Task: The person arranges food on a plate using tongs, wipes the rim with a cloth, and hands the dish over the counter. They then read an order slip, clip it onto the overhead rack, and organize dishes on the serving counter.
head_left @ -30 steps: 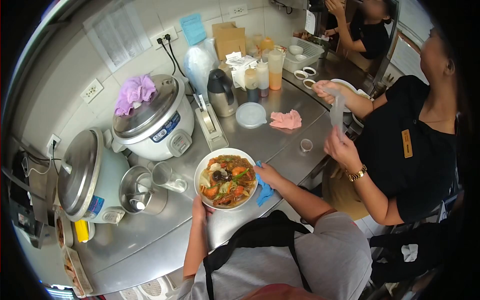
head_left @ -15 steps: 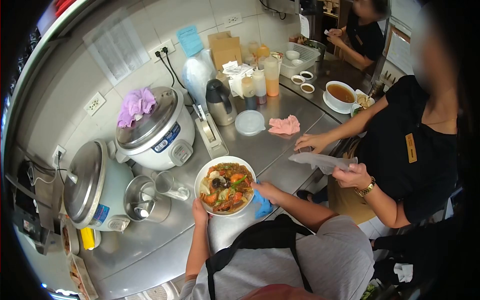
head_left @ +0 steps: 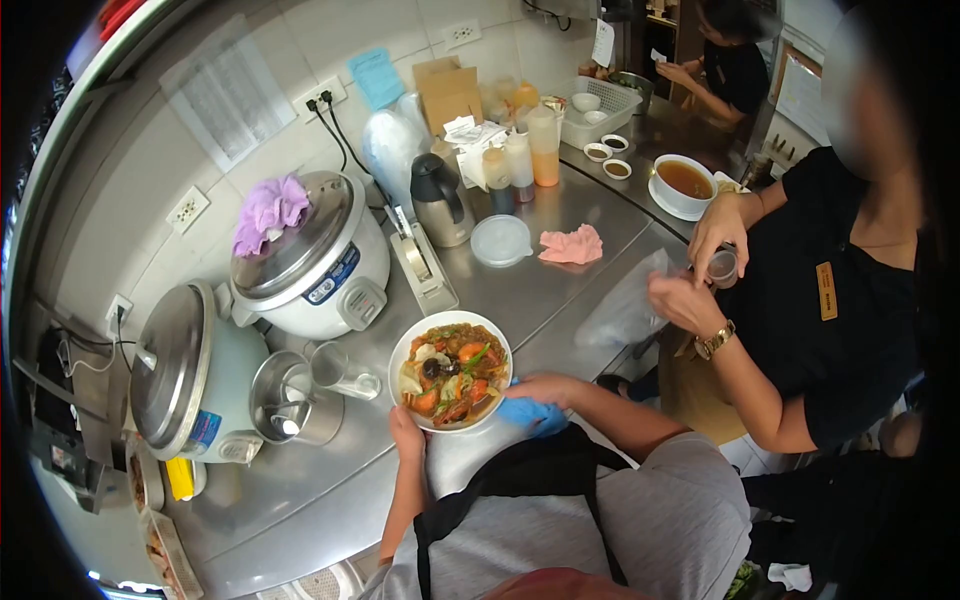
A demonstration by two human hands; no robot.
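A white bowl (head_left: 398, 352) full of stir-fried vegetables and glass-like noodles (head_left: 452, 372) is held at the front edge of the steel counter. My left hand (head_left: 407, 430) grips its lower left rim, thumb up at the side. On the right side, my right hand (head_left: 540, 388) is closed around a blue cloth (head_left: 532, 416) and touches or nearly touches the bowl's rim. Behind the bowl stands a tape dispenser (head_left: 424, 268). A glass pitcher (head_left: 340, 370) and a steel pot (head_left: 298, 400) with utensils are to its left.
Two rice cookers (head_left: 350, 230) (head_left: 180, 370) stand left. Behind are a thermos (head_left: 440, 205), sauce bottles (head_left: 543, 145), a round lid (head_left: 501, 241) and a pink cloth (head_left: 571, 244). At right, a co-worker (head_left: 800, 300) holds a plastic bag and small cup near a soup bowl (head_left: 684, 184). Another person (head_left: 725, 70) stands beyond.
The co-worker has picked up the small cup from the counter and lowered the plastic bag. My hands stay at the bowl; the blue cloth is bunched differently under my right hand.
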